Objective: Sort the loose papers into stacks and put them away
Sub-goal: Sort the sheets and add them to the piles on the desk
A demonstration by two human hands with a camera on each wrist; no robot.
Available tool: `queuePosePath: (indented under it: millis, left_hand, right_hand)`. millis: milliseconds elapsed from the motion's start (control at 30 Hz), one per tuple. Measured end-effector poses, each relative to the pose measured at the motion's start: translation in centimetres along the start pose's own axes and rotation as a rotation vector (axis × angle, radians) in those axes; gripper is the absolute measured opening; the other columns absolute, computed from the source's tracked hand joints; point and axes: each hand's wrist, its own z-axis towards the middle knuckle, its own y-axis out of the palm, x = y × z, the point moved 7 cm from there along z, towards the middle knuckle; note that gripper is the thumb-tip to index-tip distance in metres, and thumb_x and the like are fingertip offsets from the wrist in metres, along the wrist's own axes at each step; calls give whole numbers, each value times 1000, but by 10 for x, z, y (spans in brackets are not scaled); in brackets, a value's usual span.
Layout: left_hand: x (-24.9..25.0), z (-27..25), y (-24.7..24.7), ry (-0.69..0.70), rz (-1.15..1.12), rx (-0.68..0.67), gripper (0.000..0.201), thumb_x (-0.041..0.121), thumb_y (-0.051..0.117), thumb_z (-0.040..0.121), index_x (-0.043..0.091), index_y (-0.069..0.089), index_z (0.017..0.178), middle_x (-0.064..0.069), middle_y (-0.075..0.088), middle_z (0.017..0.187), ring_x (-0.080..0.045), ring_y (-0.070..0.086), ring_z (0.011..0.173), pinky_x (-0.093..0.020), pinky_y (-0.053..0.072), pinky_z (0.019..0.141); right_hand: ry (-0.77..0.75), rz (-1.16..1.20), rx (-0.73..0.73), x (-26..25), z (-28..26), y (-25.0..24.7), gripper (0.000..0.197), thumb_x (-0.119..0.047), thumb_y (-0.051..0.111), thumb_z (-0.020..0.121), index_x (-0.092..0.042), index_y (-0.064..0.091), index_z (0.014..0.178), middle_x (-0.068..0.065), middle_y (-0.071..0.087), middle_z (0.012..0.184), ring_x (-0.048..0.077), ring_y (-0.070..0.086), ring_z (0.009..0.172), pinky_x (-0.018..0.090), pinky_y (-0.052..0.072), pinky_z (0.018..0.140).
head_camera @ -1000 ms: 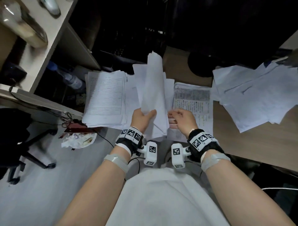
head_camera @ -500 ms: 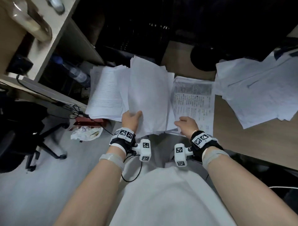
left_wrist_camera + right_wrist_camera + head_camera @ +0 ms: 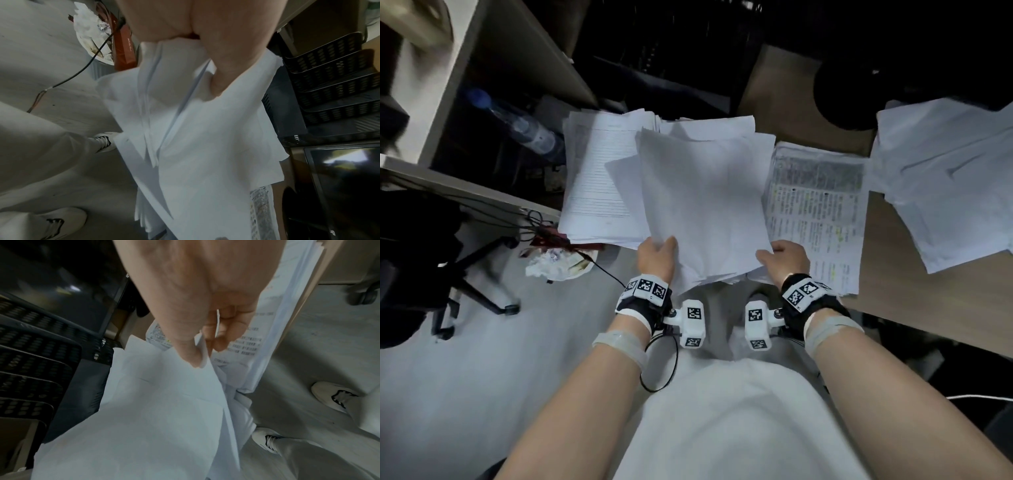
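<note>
Head view, both hands, left (image 3: 656, 257), right (image 3: 784, 260), pinching blank sheets (image 3: 705, 205), long axis pointing away

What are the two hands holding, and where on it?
Both hold the bundle of blank papers by its near edge: the left hand grips the near left corner, the right hand pinches the near right corner.
</note>
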Motion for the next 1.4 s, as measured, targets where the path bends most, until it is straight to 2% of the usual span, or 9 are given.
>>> queuePosePath:
  millis: [67, 167, 367, 467, 567, 667, 900, 1200, 1400]
  left_hand:
    - [11, -1, -1, 25, -41, 34, 15, 11, 63, 90, -3, 64, 84, -3, 54, 68, -22, 50, 72, -23, 35, 58]
    - [28, -12, 17, 78, -71, 1, 7, 16, 61, 92, 11, 62, 88, -5, 63, 83, -23, 59, 84, -21, 40, 73]
    - [52, -44, 60, 145, -167, -131, 5, 15, 60, 92, 11, 64, 93, -4, 65, 88, -24, 62, 86, -25, 43, 76]
    - [57, -54, 73, 155, -190, -149, 10, 15, 63, 90, 8, 66, 96, -7, 67, 91, -25, 63, 88, -26, 44, 78]
    - [63, -58, 75, 169, -184, -148, 21, 17, 65, 88, -1, 68, 100, -16, 71, 95, -28, 65, 90, -30, 49, 80]
    - [61, -55, 71, 161, -157, -147, 25, 20, 66, 84, 0, 69, 99, -16, 72, 96, -31, 68, 91, -39, 55, 85]
    - [62, -42, 60, 143, -131, -164, 13, 19, 69, 81, 7, 66, 80, -2, 66, 71, -21, 61, 69, -35, 52, 73]
    - [61, -16, 55, 109, -112, -147, 10, 16, 69, 82, 10, 66, 75, -4, 65, 69, -20, 60, 66, -35, 52, 67]
    - [69, -14, 58, 117, -119, -192, 4, 16, 71, 84, 14, 69, 84, -5, 71, 80, -23, 66, 76, -43, 57, 81]
  right_hand:
    - [43, 100, 137, -5, -8, -21, 19, -25, 64, 88, -9, 64, 96, 6, 65, 93, 29, 63, 85, 27, 41, 64]
    - [129, 312, 493, -5, -32, -81, 33, -27, 57, 98, -4, 53, 121, 9, 58, 100, 25, 55, 85, 27, 38, 69]
    - [-152, 578, 852, -19, -69, -184, 24, -36, 51, 100, -15, 48, 111, -7, 56, 84, 16, 58, 72, 22, 44, 61]
    - [-344, 610, 836, -33, -83, -201, 15, -34, 56, 98, -21, 47, 98, -5, 63, 103, 8, 59, 84, 8, 44, 67]
    - [-500, 448, 671, -44, -79, -182, 16, -27, 67, 92, -20, 54, 88, -14, 66, 110, 4, 62, 99, 20, 49, 84]
    - [-543, 311, 410, -37, -61, -136, 15, -20, 76, 86, -23, 62, 81, -13, 64, 108, 6, 63, 101, 19, 52, 87]
    - [-288, 166, 271, 20, -15, -70, 13, -32, 78, 80, -35, 65, 78, -6, 72, 100, 22, 65, 100, 44, 53, 91]
    - [-132, 76, 188, 36, 7, -33, 7, -27, 75, 84, -22, 77, 89, -2, 74, 96, 18, 67, 87, 24, 48, 77]
    - [-117, 103, -60, 21, 5, -18, 43, -53, 71, 81, -29, 71, 117, -10, 64, 125, 10, 57, 116, 24, 40, 98]
